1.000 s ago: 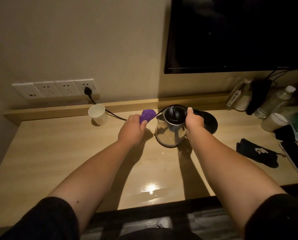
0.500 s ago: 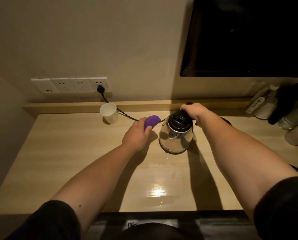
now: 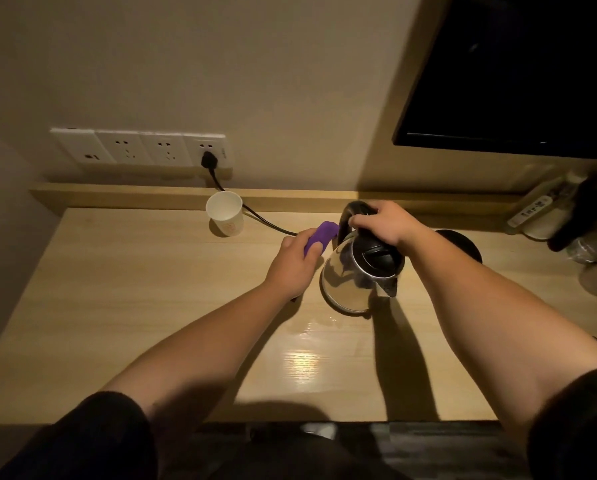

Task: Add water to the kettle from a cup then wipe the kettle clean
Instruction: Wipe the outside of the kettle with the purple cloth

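the right hand (image 3: 382, 225) is closed over the black handle of the steel kettle (image 3: 357, 273), which stands on the wooden desk (image 3: 134, 306) with its lid shut and its spout turned toward the person. just left of it, the left hand (image 3: 292, 266) grips a purple cloth (image 3: 319, 235) held against the kettle's side. beyond the left hand stands a white paper cup (image 3: 225, 213), beside a black cord (image 3: 266, 221).

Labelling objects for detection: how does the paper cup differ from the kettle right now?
The paper cup is white, open-topped and untouched; the kettle is shiny steel with a black lid, its handle in the right hand's grip. The cup looks much smaller than the kettle. The cup stands near the back ledge, the kettle further forward. Both are upright on the desk.
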A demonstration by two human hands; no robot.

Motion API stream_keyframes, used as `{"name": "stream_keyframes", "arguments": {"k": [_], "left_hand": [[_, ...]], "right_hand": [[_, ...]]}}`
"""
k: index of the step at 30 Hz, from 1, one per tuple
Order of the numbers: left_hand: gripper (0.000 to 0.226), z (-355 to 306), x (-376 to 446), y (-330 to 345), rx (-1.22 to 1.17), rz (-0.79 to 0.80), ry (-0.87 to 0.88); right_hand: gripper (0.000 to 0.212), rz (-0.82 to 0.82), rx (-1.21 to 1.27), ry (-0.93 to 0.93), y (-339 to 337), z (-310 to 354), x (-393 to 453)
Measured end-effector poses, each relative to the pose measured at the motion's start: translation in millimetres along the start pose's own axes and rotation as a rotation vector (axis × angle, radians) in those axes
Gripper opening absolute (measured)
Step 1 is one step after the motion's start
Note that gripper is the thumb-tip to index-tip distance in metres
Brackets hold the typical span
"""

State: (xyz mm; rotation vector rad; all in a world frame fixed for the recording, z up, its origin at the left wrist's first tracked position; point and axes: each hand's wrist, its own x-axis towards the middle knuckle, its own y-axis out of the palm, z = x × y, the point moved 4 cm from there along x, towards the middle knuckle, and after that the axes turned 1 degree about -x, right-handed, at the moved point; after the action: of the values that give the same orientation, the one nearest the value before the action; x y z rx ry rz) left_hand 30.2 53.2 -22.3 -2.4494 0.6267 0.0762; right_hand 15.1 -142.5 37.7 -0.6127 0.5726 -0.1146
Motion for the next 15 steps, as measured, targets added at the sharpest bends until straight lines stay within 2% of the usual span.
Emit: {"name": "stream_keyframes", "arguments": {"k": [4, 8, 15], "left_hand": [[0.045, -7.3, -2.9, 10.7, -0.045, 0.043, 0.05], [0.048, -16.2, -5.4, 17.6, -0.036, 0.057, 0.064], [0.052, -43.1, -20.1, 29.8, 0.15, 0.014, 0.191]], "right_hand": [[0.026, 0.003, 0.044, -0.06, -8.3, -4.9, -3.2], [0.027, -0.016, 0.077, -0.095, -14.7, -13.3, -5.5], [0.023, -0.065, 0.22, -0.138, -18.9, -22.4, -12.1]]}}
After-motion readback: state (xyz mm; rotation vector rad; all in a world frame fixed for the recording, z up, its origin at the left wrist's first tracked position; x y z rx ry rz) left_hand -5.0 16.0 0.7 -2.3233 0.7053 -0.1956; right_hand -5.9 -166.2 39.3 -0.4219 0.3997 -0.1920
